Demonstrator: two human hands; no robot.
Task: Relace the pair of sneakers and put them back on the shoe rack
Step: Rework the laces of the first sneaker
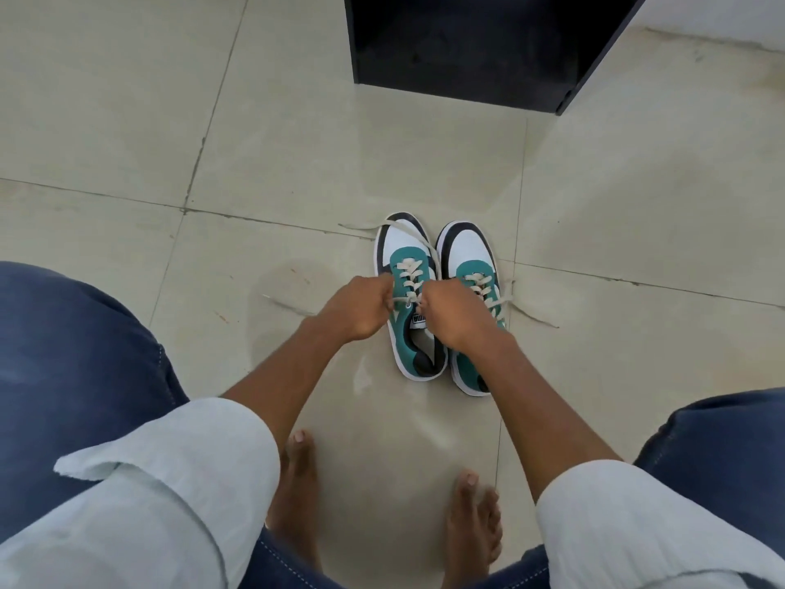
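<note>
The two sneakers stand side by side, touching, on the floor (297, 121) before a dark rack (467, 57), whose visible opening looks bare. Over the left sneaker (405, 265), the left hand (354, 310) and right hand (456, 318) are each pinched shut on its lace (410, 274) near the top eyelets. The lace is soft and limp, best held near its ends. The right sneaker (465, 248) trails loose laces, and both shoes look light.

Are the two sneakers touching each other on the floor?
Touching. The head view shows the left sneaker pressed side by side against the right sneaker, with no floor visible between them.
</note>
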